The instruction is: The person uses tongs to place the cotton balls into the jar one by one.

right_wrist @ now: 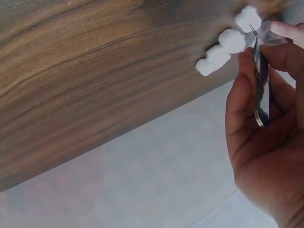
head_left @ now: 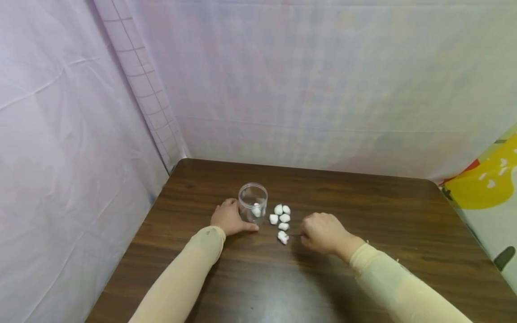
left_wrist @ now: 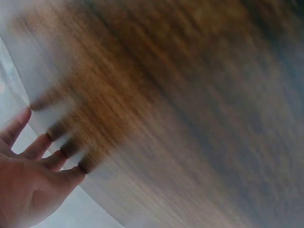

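Note:
A clear round jar (head_left: pixel 252 190) stands upright on the table with white cotton inside. My left hand (head_left: pixel 231 219) holds it low on its left side, thumb stretched across the front. In the left wrist view the left fingers (left_wrist: pixel 40 146) are spread, their tips at the tabletop. To the right of the jar lie several cotton balls (head_left: pixel 278 209). My right hand (head_left: pixel 323 233) pinches metal tweezers (right_wrist: pixel 262 85) between thumb and fingers. Their tips point left and overlap the nearest cotton ball (head_left: pixel 283 237), also seen in the right wrist view.
The dark wood-grain table (head_left: pixel 383 211) has rounded far corners. A pale curtain (head_left: pixel 323 89) hangs behind it, and white sheeting (head_left: pixel 60 157) hangs along the left side. A colourful printed cloth (head_left: pixel 484 193) is beyond the right edge.

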The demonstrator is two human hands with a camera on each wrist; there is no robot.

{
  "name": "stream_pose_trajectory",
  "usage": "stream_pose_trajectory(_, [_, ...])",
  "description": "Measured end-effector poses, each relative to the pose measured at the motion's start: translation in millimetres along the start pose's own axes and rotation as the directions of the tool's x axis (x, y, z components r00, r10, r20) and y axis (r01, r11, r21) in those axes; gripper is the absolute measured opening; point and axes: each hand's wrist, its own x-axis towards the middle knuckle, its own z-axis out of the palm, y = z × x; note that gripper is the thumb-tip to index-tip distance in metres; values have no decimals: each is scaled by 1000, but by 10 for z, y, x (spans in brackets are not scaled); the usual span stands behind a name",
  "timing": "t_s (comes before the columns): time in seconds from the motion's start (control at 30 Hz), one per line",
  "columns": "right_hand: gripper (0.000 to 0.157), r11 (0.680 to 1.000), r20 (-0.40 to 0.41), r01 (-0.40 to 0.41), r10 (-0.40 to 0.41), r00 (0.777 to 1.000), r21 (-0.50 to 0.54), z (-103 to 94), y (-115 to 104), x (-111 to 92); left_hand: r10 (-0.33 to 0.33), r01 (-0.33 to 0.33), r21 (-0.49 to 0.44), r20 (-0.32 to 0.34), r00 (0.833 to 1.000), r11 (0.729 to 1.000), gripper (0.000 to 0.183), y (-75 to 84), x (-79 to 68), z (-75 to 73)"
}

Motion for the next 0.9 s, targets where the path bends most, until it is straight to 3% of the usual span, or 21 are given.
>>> stream_pose_trajectory(0.33, [36, 1000, -10, -17, 17, 1000, -5, -89, 77, -5, -1, 1, -2, 7, 1000, 1000, 105, -10, 5, 0])
stream_pose_trajectory(0.57, [25, 999, 1, -50, 50, 999, -10, -200, 136, 17, -6, 6, 0, 10, 1000, 1000, 106, -18, 16, 12])
stream_pose_trajectory(0.7, [33, 999, -6, -50, 50, 999, -16, -281, 164, 46, -3, 3, 3, 8, 1000, 1000, 107, -16, 15, 12])
stream_pose_trajectory(0.9, [30, 998, -25, -37, 36, 999, -40, -381, 208, 103, -1, 1, -1, 8, 1000, 1000, 106, -16, 12, 9])
